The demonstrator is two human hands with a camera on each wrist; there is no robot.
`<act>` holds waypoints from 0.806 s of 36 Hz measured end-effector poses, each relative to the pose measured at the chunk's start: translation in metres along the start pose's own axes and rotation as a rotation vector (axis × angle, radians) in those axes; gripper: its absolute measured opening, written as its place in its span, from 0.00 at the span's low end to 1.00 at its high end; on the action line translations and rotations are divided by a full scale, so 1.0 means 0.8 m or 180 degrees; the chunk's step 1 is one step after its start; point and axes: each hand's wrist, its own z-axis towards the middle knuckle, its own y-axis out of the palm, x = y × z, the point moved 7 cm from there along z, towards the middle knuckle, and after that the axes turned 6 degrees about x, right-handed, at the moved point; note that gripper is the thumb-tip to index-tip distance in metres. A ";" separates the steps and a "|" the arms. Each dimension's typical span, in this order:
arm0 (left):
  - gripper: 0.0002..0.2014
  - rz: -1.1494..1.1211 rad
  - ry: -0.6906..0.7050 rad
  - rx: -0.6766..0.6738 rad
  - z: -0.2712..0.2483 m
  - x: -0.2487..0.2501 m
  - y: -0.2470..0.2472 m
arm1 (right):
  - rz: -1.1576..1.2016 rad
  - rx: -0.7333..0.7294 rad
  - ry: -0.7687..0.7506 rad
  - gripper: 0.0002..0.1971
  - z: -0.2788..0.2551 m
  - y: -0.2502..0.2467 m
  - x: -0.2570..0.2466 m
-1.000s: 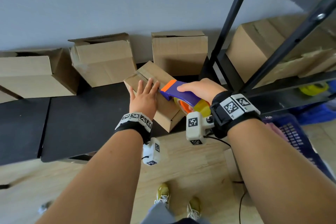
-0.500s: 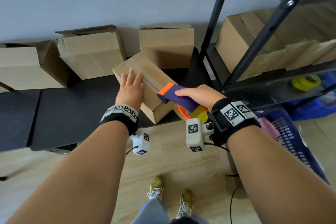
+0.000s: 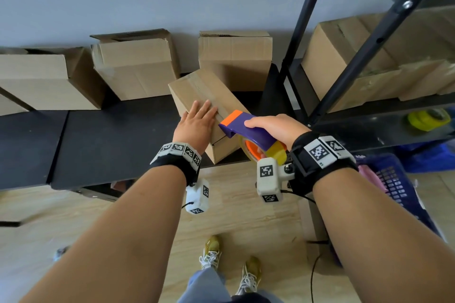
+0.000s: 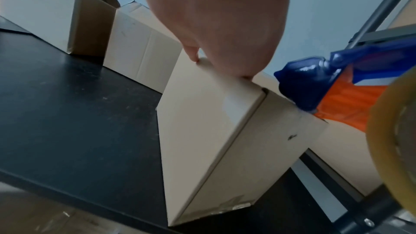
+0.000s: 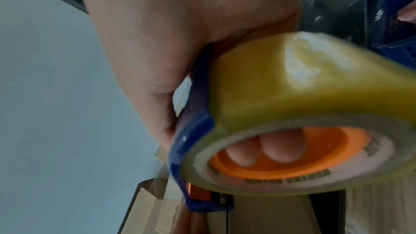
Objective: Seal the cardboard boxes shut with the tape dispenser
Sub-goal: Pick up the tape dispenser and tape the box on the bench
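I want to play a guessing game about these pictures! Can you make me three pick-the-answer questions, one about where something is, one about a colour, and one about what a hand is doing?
1. Where is the spare yellow tape roll?
A. on the floor
B. on the black rack shelf
C. inside an open box

2. What colour is the tape dispenser body?
A. green
B. white
C. purple-blue with orange

3. What is the left hand doing?
A. pressing flat on the tilted cardboard box
B. gripping the dispenser
C. hanging idle

Answers:
1 B: the roll lies on the shelf at the right.
2 C: the head view shows both colours.
3 A: straight fingers lie on the box; the right hand holds the dispenser.
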 end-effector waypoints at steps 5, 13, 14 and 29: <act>0.23 -0.0113 0.0071 -0.0059 0.002 0.008 -0.004 | 0.0038 -0.0048 0.0004 0.26 0.001 -0.001 -0.001; 0.23 -0.0390 0.0124 0.0159 -0.014 0.020 -0.012 | 0.0018 0.0033 -0.0070 0.25 0.002 -0.001 -0.003; 0.23 -0.0453 0.0106 0.0131 -0.016 0.023 -0.010 | 0.0006 0.0036 -0.0081 0.25 0.002 -0.001 -0.003; 0.24 -0.0199 0.0041 -0.0117 -0.019 0.029 0.016 | 0.0244 -0.0076 0.0087 0.39 -0.007 0.018 0.034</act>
